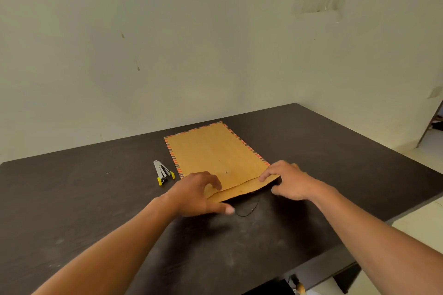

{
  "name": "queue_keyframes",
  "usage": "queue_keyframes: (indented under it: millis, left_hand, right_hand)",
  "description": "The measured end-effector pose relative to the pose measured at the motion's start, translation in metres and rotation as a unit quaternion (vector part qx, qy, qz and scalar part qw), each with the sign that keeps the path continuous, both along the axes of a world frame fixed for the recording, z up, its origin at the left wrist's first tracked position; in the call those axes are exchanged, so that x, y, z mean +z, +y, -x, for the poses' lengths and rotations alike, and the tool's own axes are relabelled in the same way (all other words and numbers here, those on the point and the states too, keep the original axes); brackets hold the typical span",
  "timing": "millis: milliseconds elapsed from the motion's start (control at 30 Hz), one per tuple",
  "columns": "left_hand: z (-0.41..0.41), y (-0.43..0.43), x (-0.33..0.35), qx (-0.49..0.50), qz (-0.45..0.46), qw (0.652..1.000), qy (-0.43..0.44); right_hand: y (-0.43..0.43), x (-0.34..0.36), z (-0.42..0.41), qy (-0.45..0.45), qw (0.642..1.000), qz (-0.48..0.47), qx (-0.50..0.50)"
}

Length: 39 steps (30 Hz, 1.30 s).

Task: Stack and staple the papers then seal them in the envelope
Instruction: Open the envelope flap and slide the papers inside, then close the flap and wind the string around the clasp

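Head view: the envelope (pixel 215 151) lies flat on the table (pixel 96 199), its long axis running away from you and its flap (pixel 242 189) at the near end. Your left hand (pixel 196 194) and right hand (pixel 290 181) each pinch a flap corner, equally near.

No readable text, label, brand or number on anything in view.
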State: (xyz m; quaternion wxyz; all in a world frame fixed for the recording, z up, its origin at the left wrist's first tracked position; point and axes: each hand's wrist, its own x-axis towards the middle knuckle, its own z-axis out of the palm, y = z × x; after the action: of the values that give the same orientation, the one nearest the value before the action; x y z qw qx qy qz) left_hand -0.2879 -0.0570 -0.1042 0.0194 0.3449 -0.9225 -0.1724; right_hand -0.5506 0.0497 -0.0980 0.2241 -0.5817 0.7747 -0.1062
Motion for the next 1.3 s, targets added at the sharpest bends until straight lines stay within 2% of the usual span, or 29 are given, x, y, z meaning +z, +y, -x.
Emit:
queue_keyframes:
  millis: [67, 167, 267, 367, 467, 600, 733, 833, 967, 1033, 1200, 1300]
  left_hand:
    - [-0.005, 0.001, -0.002, -0.011, -0.001, 1.000, -0.019]
    - [-0.014, -0.003, -0.009, 0.014, 0.030, 0.999, 0.037]
    - [-0.017, -0.006, -0.010, 0.059, 0.019, 0.994, 0.090]
    - [-0.016, -0.008, -0.007, 0.095, 0.015, 0.987, 0.132]
    - [-0.017, -0.012, -0.010, 0.101, 0.008, 0.985, 0.139]
    - [-0.020, -0.016, -0.024, 0.058, 0.070, 0.989, 0.114]
    - [-0.022, -0.013, -0.033, 0.029, 0.092, 0.990, 0.103]
    - [-0.024, -0.012, -0.034, 0.025, 0.116, 0.989, 0.089]
    - [-0.020, -0.006, -0.028, 0.046, 0.231, 0.971, 0.032]
    - [-0.016, -0.004, -0.026, 0.060, 0.264, 0.963, -0.019]
    - [-0.005, -0.010, -0.025, 0.104, 0.193, 0.972, -0.081]
    - [0.005, -0.019, -0.022, 0.102, 0.140, 0.981, -0.089]
  right_hand:
    - [-0.001, -0.006, -0.002, 0.013, 0.999, 0.042, -0.004]
    - [-0.002, -0.009, -0.008, 0.028, 0.994, 0.110, -0.009]
    - [-0.007, -0.006, -0.011, 0.013, 0.992, 0.124, -0.004]
    - [-0.014, -0.003, -0.012, -0.039, 0.989, 0.145, -0.017]
    - [-0.022, -0.001, -0.014, -0.064, 0.987, 0.143, -0.017]
    - [-0.033, -0.015, -0.018, -0.030, 0.990, 0.138, -0.011]
    - [-0.036, -0.026, -0.022, 0.098, 0.988, 0.116, 0.021]
    - [-0.034, -0.025, -0.021, 0.110, 0.988, 0.106, 0.039]
    - [-0.031, -0.013, -0.025, 0.189, 0.978, 0.065, 0.060]
    - [-0.028, -0.005, -0.028, 0.195, 0.978, 0.037, 0.069]
    - [-0.019, 0.002, -0.042, 0.190, 0.977, 0.034, 0.093]
    - [-0.015, 0.002, -0.046, 0.133, 0.985, 0.022, 0.105]
